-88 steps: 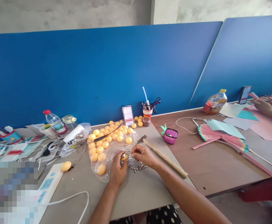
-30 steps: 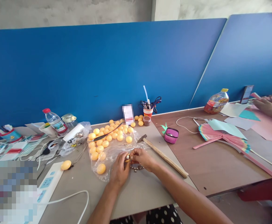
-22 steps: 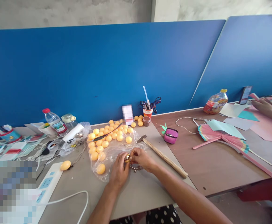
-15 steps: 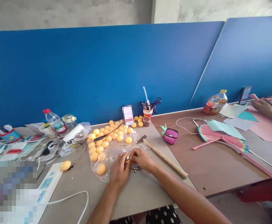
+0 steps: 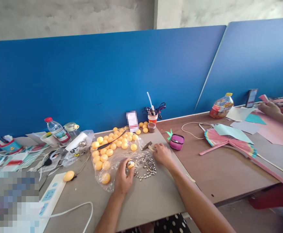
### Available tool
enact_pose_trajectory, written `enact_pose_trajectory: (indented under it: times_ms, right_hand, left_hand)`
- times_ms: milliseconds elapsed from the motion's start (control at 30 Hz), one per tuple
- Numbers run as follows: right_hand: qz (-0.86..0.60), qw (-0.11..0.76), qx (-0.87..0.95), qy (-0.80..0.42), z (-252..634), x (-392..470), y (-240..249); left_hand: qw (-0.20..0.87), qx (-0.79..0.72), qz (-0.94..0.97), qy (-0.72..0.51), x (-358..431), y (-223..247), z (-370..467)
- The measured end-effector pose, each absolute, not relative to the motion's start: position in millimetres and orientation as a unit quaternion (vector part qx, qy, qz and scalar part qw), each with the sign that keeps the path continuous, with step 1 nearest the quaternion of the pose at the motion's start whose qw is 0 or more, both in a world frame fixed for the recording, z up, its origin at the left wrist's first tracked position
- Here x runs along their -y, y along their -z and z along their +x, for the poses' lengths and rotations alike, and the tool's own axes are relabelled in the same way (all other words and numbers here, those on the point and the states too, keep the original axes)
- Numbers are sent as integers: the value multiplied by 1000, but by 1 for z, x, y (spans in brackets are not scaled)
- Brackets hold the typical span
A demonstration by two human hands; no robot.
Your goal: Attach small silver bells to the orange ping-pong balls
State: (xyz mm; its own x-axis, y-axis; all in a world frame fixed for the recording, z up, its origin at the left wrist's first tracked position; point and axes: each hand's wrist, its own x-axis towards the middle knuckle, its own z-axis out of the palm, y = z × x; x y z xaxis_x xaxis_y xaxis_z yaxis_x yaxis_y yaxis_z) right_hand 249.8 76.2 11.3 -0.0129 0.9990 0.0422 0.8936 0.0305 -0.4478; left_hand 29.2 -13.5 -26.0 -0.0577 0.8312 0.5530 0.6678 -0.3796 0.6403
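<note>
My left hand (image 5: 123,177) is closed around an orange ball (image 5: 130,164) whose upper side carries shiny metal pieces. Just right of it, a heap of small silvery bells or beads (image 5: 150,166) lies on the table and on clear plastic. My right hand (image 5: 164,154) lies over the wooden handle of a hammer (image 5: 147,145), with its fingers curled at the handle close to the head. The forearm hides most of the handle; its far end shows beyond the arm. Many more orange balls (image 5: 109,152) sit in a clear plastic bag (image 5: 111,166) left of my hands.
A purple pouch (image 5: 176,142) stands right of my right hand. Behind are a cup of pens (image 5: 152,117) and a small jar (image 5: 151,127). At left are a power strip (image 5: 49,194), cables and a bottle (image 5: 57,131). A pink fan (image 5: 219,139) and another person's hands (image 5: 270,110) are at right.
My right hand has left the ball and moved right and away from me onto the hammer handle, uncovering the silvery heap. My left hand still holds the ball.
</note>
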Motion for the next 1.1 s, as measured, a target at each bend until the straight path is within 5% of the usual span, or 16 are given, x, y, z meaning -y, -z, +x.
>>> enact_pose_trajectory:
  times_ms: [100,233,433,600,800,1100]
  right_hand:
    - [-691,87,708,-118,250,-76,-9]
    - [-692,83,709,-108,248,-75,-9]
    - [-651,197,722,-127,246,-74,-16]
    - [-508,348,741,-268,242,-56,-41]
    - [-335,313,680,-572,244,-34,-65]
    - [-293,266,723,-566,244,-29,-67]
  left_hand:
    - [71,-553,687,-466,13,26,29]
    - [33,-543,704,-456,13,24,29]
    - [19,-531,709,-464,12,23,28]
    - [74,-567,664,-483,11,23,29]
    - [155,-607,614,-480,13,21,31]
    - [151,-618,597,-488,14,16,32]
